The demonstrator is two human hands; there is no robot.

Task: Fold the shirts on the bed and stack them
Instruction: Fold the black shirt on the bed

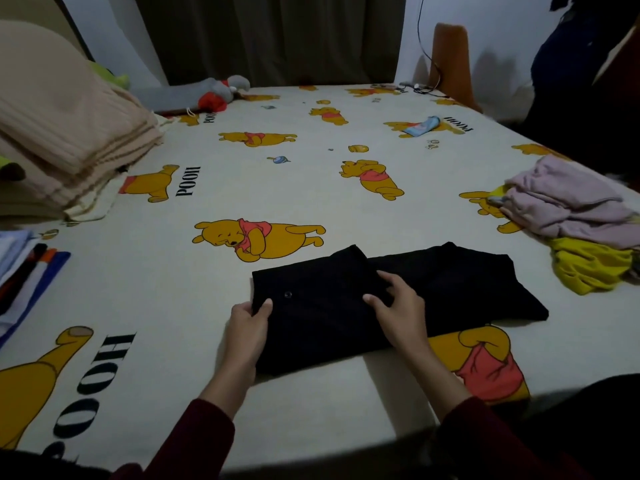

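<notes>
The black shirt (381,299) sits low and centre in the frame on the Pooh-print bedsheet (242,174), long axis running left to right, already narrowed into a band. Left hand (247,323) pinches the shirt's left edge, thumb on top. Right hand (401,306) rests mid-band, fingers curled into the cloth near a raised fold. Hands apart, both on fabric. The free end trails off toward the right of the frame, so the right hand is the nearer one to bring it across, I'd say. Folded stack (24,271) waits at left edge; unfolded lilac and yellow clothes (581,230) lie at right.
</notes>
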